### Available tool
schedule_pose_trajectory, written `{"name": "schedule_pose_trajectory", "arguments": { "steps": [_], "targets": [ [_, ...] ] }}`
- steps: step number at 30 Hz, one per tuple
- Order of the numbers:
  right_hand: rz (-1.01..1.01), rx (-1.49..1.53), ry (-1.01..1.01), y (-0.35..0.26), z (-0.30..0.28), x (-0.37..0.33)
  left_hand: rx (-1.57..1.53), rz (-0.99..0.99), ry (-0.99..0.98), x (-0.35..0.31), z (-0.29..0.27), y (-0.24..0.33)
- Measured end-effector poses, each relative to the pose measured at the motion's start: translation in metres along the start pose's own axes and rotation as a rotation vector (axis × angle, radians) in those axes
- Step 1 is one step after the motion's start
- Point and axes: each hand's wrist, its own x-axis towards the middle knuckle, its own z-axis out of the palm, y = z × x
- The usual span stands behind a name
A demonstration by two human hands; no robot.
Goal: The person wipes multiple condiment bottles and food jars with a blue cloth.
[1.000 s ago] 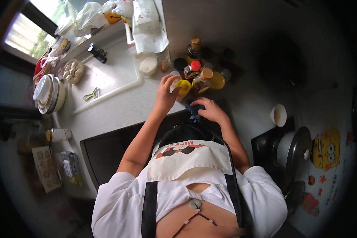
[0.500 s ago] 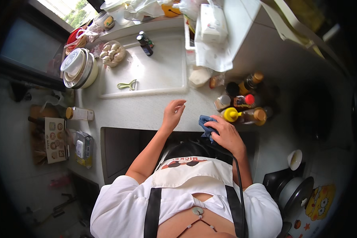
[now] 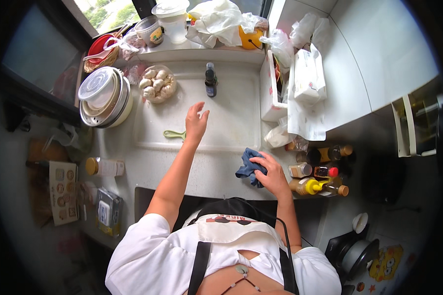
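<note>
My left hand (image 3: 196,123) reaches over a shallow white tray (image 3: 234,115) with its fingers apart and nothing in them. Close beside its wrist lies a green-handled peeler (image 3: 173,134), its head partly hidden by my arm. Farther back on the tray, beyond my fingertips, a small dark bottle (image 3: 211,87) stands in front of another one that it mostly covers. Several garlic bulbs fill a clear container (image 3: 157,84) at the tray's back left. My right hand (image 3: 273,173) grips a crumpled blue cloth (image 3: 247,167) on the counter in front of the tray.
Stacked bowls and basins (image 3: 103,96) stand left of the tray, with a gold-lidded jar (image 3: 105,166) and a wipes pack (image 3: 108,209) nearer me. Sauce bottles (image 3: 320,186) crowd the counter right of my right hand. A white box (image 3: 273,88) borders the tray's right side.
My left hand has gone forward from the counter's front to above the tray. My right hand has brought the blue cloth from the counter edge farther onto the counter. The view has shifted too.
</note>
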Motion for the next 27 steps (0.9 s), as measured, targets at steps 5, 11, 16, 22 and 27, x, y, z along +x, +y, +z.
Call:
{"name": "schedule_pose_trajectory", "arguments": {
  "steps": [5,11,16,22,27],
  "targets": [
    [0.103,0.013,0.15,-0.011,0.02,0.017,0.069,0.049,-0.049,0.06,0.016,-0.012],
    [0.189,0.007,0.222,-0.007,0.037,0.019,0.03,0.128,0.079,0.109,0.048,-0.027],
    [0.242,0.024,0.237,-0.014,0.047,0.018,-0.034,0.07,-0.039,0.132,0.06,-0.041],
    [0.259,0.04,0.242,-0.014,0.058,0.016,-0.019,0.025,-0.114,0.15,0.07,-0.055],
    [0.251,0.014,0.265,-0.016,0.062,0.012,-0.347,-0.096,-0.155,0.147,0.067,-0.048]
  ]
}}
